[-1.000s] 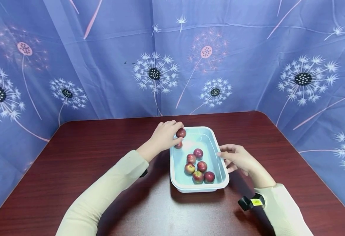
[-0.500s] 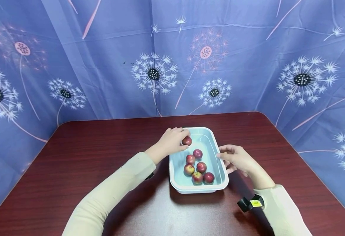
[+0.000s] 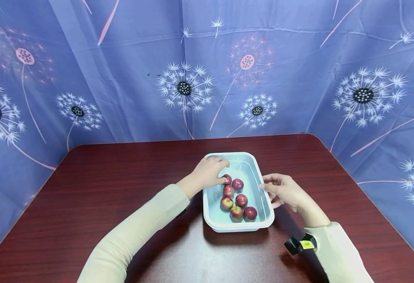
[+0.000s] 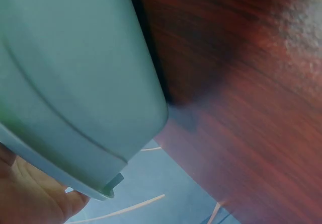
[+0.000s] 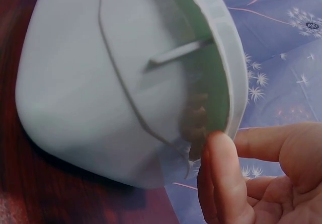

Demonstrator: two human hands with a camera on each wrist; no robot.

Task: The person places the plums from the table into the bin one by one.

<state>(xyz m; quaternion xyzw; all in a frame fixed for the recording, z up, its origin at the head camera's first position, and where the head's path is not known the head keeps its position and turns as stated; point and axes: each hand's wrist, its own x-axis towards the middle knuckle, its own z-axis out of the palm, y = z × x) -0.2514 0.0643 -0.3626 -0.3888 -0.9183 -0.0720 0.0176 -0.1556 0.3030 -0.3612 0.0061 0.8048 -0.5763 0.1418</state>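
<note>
A pale blue plastic tub with a white rim stands on the table, holding several red and yellow-tinged plums. My left hand reaches over the tub's left side. Its fingers are spread over the inside, and one plum lies right at the thumb. In the left wrist view, the tub's outer wall hides most of that hand. My right hand pinches the right rim between thumb and fingers. The right wrist view shows this hand on the rim up close.
The dark red wooden table extends around the tub on all sides. Behind it hangs a blue curtain with a dandelion print. A black wrist device sits on the right sleeve.
My left hand has moved right and nearer over the tub. The plum it held above the rim is gone from its fingertips, and one now lies beside the others. The right hand stays put.
</note>
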